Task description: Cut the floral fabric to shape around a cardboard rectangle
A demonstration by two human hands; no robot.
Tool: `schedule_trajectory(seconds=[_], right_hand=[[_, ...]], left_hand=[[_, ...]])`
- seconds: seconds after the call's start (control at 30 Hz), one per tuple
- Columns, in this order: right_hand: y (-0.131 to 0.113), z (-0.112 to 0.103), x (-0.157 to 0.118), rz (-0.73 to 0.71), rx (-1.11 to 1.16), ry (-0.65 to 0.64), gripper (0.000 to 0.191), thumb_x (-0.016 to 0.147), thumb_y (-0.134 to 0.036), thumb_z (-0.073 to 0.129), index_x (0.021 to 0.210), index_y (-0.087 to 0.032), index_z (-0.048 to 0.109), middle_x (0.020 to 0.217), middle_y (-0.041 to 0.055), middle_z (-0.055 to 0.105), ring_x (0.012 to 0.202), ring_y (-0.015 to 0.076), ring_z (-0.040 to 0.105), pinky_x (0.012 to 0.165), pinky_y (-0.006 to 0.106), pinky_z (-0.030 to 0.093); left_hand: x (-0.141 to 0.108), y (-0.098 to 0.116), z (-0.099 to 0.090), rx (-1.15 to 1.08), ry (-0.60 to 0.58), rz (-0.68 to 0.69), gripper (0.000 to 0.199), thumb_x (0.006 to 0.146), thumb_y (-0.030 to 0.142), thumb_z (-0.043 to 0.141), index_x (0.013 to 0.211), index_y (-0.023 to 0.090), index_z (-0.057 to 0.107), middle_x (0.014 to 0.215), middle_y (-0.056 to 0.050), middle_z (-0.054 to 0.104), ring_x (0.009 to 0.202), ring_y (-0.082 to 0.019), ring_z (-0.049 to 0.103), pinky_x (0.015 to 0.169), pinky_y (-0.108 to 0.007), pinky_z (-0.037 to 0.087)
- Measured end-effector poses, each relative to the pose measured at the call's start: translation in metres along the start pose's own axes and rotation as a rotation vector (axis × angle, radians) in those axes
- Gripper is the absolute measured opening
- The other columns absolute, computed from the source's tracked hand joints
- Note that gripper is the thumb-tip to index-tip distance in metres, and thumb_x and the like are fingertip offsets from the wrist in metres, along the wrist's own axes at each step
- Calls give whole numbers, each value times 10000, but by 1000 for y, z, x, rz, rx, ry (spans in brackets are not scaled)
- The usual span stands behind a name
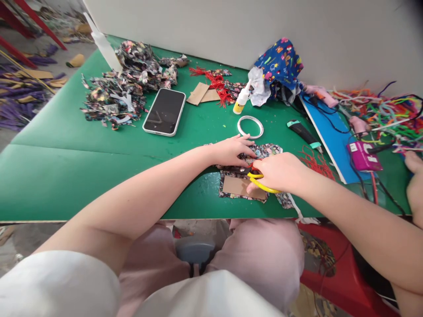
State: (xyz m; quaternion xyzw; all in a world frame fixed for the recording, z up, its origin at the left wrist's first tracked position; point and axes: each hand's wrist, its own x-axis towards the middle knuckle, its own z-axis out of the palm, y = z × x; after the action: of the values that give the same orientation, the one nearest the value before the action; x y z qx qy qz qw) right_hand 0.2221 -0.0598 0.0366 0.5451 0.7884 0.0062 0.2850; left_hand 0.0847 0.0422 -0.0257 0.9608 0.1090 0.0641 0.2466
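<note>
My right hand (282,171) is closed on a pair of scissors with yellow handles (269,186), its blades pointing left over dark floral fabric (271,150). Spread across that fabric, the fingers of my left hand (233,150) rest just left of the scissors. Below both hands, a brown cardboard rectangle (235,186) lies on another floral fabric piece near the table's front edge. My fingers partly hide the fabric and the scissors' pivot. Just beyond my left fingertips is a white ring-shaped roll (261,133).
On the green table (99,176) are a phone (165,111), floral scraps (114,94), a small glue bottle (242,100), cardboard pieces (199,93), red tassels (217,83) and a utility knife (304,134). Cords cross a blue board (330,132) at right. Another person's hand (414,176) shows there.
</note>
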Motion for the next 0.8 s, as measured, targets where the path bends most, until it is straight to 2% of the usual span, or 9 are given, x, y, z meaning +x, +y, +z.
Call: schedule_trajectory(seconds=[0.13, 0.3, 0.43, 0.6, 0.7, 0.8], right_hand=[[-4, 1, 0, -8, 16, 0, 696, 664, -771, 343, 894, -166, 600, 725, 115, 671, 705, 260, 642, 571, 304, 406], [-9, -3, 1, -44, 43, 7, 724, 669, -780, 303, 870, -151, 601, 746, 129, 672, 716, 286, 644, 577, 337, 423], [-11, -4, 3, -41, 41, -3, 656, 716, -719, 328, 876, -154, 618, 754, 133, 678, 731, 279, 647, 596, 333, 426], [-12, -6, 6, -24, 31, -51, 446, 809, -524, 376, 832, -174, 651, 775, 119, 691, 745, 245, 647, 593, 302, 412], [-13, -11, 6, -50, 2, -48, 449, 812, -507, 389, 795, -149, 660, 749, 134, 687, 715, 246, 645, 574, 299, 400], [-13, -14, 5, -73, -29, 9, 507, 801, -553, 384, 762, -128, 657, 701, 149, 675, 702, 267, 645, 569, 311, 394]], left_hand=[[0, -2, 2, 4, 20, 9, 401, 794, 327, 561, 1189, 257, 543, 1385, -70, 380, 1336, -291, 174, 1063, -465, 181], [-1, 0, 1, 2, 14, 9, 394, 797, 292, 552, 1188, 241, 546, 1387, -82, 373, 1337, -296, 169, 1066, -470, 177], [-1, 0, 0, -26, 8, 19, 346, 828, 258, 504, 1168, 236, 562, 1388, -84, 373, 1337, -291, 170, 1069, -477, 170], [-1, 0, 0, -50, 25, 31, 333, 838, 307, 497, 1153, 231, 575, 1378, -82, 388, 1336, -286, 178, 1070, -466, 180], [-1, 1, -1, -29, 12, 29, 337, 845, 313, 488, 1164, 240, 566, 1367, -66, 403, 1337, -277, 177, 1074, -439, 185], [-1, 2, -2, -21, 6, 28, 341, 836, 262, 496, 1170, 241, 560, 1368, -65, 402, 1338, -284, 169, 1070, -447, 192]])
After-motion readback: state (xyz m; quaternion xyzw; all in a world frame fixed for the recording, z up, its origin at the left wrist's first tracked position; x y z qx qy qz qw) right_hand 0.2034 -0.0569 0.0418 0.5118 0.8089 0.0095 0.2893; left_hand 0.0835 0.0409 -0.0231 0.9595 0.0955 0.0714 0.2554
